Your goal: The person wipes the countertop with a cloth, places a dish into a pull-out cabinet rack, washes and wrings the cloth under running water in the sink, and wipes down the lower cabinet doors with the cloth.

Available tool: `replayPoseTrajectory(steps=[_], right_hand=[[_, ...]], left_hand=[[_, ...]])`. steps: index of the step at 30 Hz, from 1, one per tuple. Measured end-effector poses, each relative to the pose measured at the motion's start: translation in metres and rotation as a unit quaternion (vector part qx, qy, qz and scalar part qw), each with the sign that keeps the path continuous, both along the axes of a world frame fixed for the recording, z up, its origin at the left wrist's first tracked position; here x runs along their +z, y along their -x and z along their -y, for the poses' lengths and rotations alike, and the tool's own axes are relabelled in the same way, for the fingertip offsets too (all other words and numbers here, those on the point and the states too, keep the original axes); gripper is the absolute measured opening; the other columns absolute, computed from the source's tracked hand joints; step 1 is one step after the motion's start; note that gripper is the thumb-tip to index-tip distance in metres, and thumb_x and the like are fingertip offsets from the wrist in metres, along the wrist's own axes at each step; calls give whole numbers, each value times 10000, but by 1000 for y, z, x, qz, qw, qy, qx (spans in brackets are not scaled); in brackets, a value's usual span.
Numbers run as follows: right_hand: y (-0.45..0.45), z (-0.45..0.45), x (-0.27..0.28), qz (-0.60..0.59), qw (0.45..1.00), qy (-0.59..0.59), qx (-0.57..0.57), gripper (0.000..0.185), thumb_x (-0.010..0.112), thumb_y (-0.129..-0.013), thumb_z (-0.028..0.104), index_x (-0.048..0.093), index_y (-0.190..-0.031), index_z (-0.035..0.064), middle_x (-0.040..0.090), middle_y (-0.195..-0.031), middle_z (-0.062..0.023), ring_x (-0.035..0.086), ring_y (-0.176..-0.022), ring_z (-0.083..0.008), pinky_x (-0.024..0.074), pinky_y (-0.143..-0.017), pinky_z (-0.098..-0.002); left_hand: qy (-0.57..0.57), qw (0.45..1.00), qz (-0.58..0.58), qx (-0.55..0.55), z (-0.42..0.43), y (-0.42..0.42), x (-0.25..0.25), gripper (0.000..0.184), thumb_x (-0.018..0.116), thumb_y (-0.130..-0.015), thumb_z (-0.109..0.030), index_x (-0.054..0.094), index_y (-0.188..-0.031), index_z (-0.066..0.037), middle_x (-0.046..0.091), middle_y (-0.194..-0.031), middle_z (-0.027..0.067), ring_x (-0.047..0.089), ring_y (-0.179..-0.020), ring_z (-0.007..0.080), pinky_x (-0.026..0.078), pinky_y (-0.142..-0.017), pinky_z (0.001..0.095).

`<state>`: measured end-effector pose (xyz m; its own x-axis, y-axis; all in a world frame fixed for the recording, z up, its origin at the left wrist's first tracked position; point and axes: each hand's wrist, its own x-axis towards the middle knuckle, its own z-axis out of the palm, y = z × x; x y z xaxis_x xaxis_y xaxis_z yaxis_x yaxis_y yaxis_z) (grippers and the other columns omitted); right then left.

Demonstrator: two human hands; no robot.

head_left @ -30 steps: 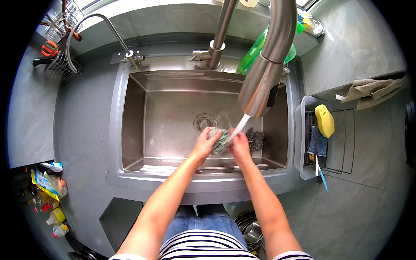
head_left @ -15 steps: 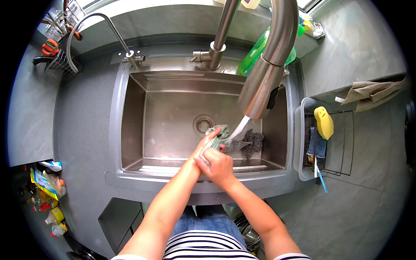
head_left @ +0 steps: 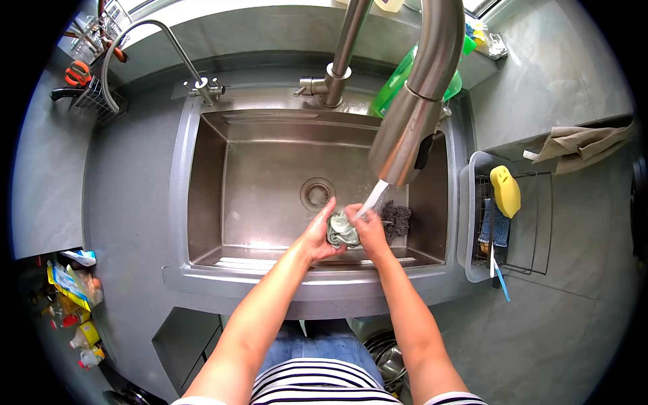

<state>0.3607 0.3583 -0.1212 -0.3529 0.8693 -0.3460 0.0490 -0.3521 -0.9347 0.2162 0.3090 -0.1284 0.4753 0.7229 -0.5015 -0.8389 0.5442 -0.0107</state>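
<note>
Cradling green cloth (head_left: 343, 230) against left hand (head_left: 317, 237), right hand (head_left: 369, 229) just beside.

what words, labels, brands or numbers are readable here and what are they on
No text can be read for certain.
Yellow-and-blue packet, lower left: printing too small and blurred.
Small bottle with a yellow label, lower left: too small to read.
Green bottle, upper right: partly hidden, no legible lettering.
Crinkled wrapper, upper right: printing too blurred to read.
</note>
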Motion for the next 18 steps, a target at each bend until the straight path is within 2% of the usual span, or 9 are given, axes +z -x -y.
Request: replayPoseTrajectory(steps=[2, 3, 4, 6, 9, 12, 16, 17, 18], right_hand=[[4, 5, 5, 156, 973, -164, -51, 137, 601, -890, 122, 597, -943, -4, 631, -909, -119, 583, -868, -139, 469, -776, -318], [11, 11, 16, 167, 967, -175, -77, 124, 619, -874, 110, 585, -924, 1, 600, -874, -126, 591, -850, -208, 463, -789, -342], [18, 21, 22, 211, 933, -288, -37, 124, 613, -860, 99, 573, -948, 23, 573, -874, -132, 577, -863, -303, 464, -774, -385], [32, 40, 39, 180, 860, -471, 80, 173, 625, -850, 134, 552, -972, 38, 568, -933, -135, 551, -932, -350, 457, -757, -432], [28, 37, 56, 205, 804, -536, 158, 198, 594, -885, 170, 552, -1026, 38, 554, -1030, -171, 538, -984, -382, 429, -841, -460], [17, 17, 12, 275, 828, -474, 116, 228, 580, -892, 248, 559, -1008, 53, 581, -949, -160, 551, -924, -364, 456, -739, -444], [18, -5, -7, 264, 957, -60, 103, 287, 493, -986, 300, 565, -1028, 25, 594, -863, -110, 582, -873, -234, 445, -784, -374], [17, -2, -7, 93, 993, 79, 6, 348, 469, -1006, 319, 572, -1075, -6, 621, -935, -72, 565, -918, -175, 443, -834, -331], [14, 0, -13, 84, 996, 16, 23, 350, 463, -1009, 313, 573, -1091, -9, 621, -946, -60, 565, -928, -171, 440, -851, -321]], left_hand=[[37, 999, 6, -9, -3, 2, -3, 513, 491, -929, -565, 553, -1200, -135, 663, -957, 24, 660, -826, 182, 559, -682, 375], [47, 995, -89, 26, -3, -3, 22, 569, 504, -922, -569, 518, -1231, -91, 655, -994, 57, 648, -885, 203, 540, -787, 404], [39, 993, -110, 26, -4, -4, 9, 558, 519, -917, -563, 518, -1227, -100, 646, -1006, 71, 640, -909, 200, 541, -780, 398], [24, 988, -151, 23, -7, -11, -29, 535, 548, -908, -552, 519, -1219, -117, 627, -1029, 99, 626, -955, 193, 543, -767, 385], [46, 998, -49, 18, -7, -3, -26, 455, 560, -918, -511, 548, -1159, -125, 615, -1058, 74, 610, -985, 201, 536, -822, 414], [88, 990, -88, 67, -6, -21, -26, 452, 545, -933, -495, 562, -1151, -100, 617, -1098, 66, 610, -993, 226, 525, -841, 429], [71, 978, -197, 19, -6, -25, -16, 398, 485, -968, -471, 595, -1162, -140, 639, -1120, 37, 604, -1031, 175, 491, -915, 405], [52, 978, -200, 14, -2, -24, -14, 421, 482, -967, -483, 584, -1184, -136, 634, -1140, 39, 593, -1064, 176, 478, -938, 409], [32, 978, -204, 10, 1, -21, -8, 445, 478, -965, -495, 572, -1205, -132, 628, -1160, 41, 582, -1096, 178, 465, -961, 413]])
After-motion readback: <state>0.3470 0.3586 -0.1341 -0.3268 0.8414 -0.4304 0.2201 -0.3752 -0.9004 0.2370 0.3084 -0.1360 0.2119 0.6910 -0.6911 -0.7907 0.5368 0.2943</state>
